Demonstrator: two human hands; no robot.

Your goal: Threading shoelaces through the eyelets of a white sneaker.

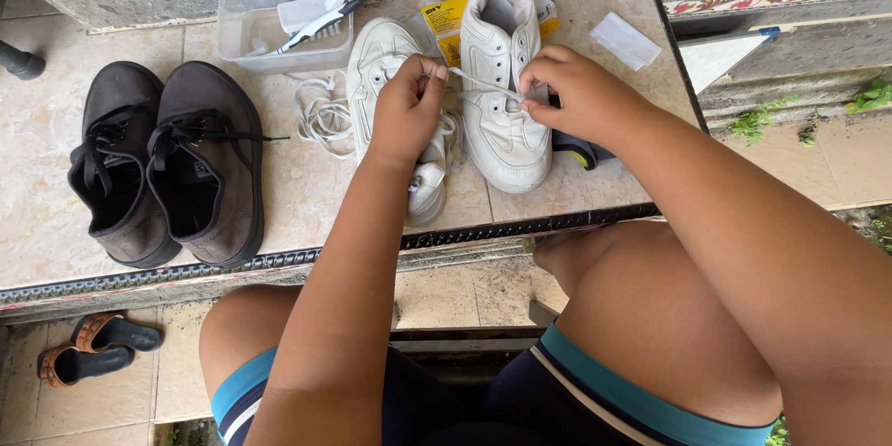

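Note:
Two white sneakers lie on a tiled ledge. The right sneaker [502,121] points toe toward me, tongue up. My left hand [409,107] pinches the end of a white lace [478,84] that runs taut to the eyelets of that shoe. Pressed against the eyelet area, my right hand [571,93] pinches the lace's other end. My left arm partly covers the left white sneaker [381,65]; a loose white lace [321,116] lies coiled beside it.
A pair of dark laced shoes [167,163] stands at the left of the ledge. A clear plastic tub [243,32] with brushes sits behind. Yellow packet [437,19], white paper [624,40], dark sponge-like thing [576,150]. Brown sandals [88,348] below on the floor; ledge edge [511,228] near my knees.

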